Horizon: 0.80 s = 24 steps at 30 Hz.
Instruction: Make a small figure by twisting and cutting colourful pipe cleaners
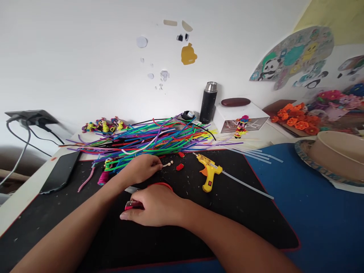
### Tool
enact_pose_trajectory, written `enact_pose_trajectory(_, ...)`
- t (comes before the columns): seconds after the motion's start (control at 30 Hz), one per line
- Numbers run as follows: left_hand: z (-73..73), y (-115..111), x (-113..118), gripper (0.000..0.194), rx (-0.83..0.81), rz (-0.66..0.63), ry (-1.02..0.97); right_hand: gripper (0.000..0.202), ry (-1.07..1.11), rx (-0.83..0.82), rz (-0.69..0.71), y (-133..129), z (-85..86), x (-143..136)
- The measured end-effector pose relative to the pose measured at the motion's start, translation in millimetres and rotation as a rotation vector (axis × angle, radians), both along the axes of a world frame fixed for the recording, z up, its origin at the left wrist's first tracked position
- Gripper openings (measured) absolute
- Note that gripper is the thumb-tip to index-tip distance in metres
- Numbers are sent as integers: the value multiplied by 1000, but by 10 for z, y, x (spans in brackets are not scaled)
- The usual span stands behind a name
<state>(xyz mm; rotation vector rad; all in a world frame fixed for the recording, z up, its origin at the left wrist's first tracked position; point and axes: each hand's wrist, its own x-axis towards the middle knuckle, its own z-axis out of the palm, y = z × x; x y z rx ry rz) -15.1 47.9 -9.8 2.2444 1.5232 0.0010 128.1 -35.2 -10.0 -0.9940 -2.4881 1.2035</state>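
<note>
My left hand [146, 167] is closed in a pinch on a thin pale stick-like piece [167, 164] with small round beads at its end, over the black mat [227, 216]. Nearer to me, my right hand [156, 204] is wrapped round a red-handled tool [133, 205], mostly hidden by the palm. Two small red pieces [180, 167] lie just right of my left hand. Farther right rests a yellow glue gun [209, 172] with a clear glue stick in its back. Behind my left hand spreads a heap of coloured pipe cleaners [153, 136].
A phone [61, 172] lies at the left. A magenta figure [104, 176] is beside the heap. At the back stand a black flask [208, 103] and a white box [253, 113] with a small figure [241, 127]. A beige bowl [341, 151] sits at the right.
</note>
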Motion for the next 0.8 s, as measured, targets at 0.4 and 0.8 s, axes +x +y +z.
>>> enact_pose_trajectory(0.4,-33,33,25,37,-39,20,-25,43,-8,44,5,-11,-1,-19)
enact_pose_trajectory(0.8,-84,78,7,39,-108,21,-62,43,-39,43,24,-5,11,-14)
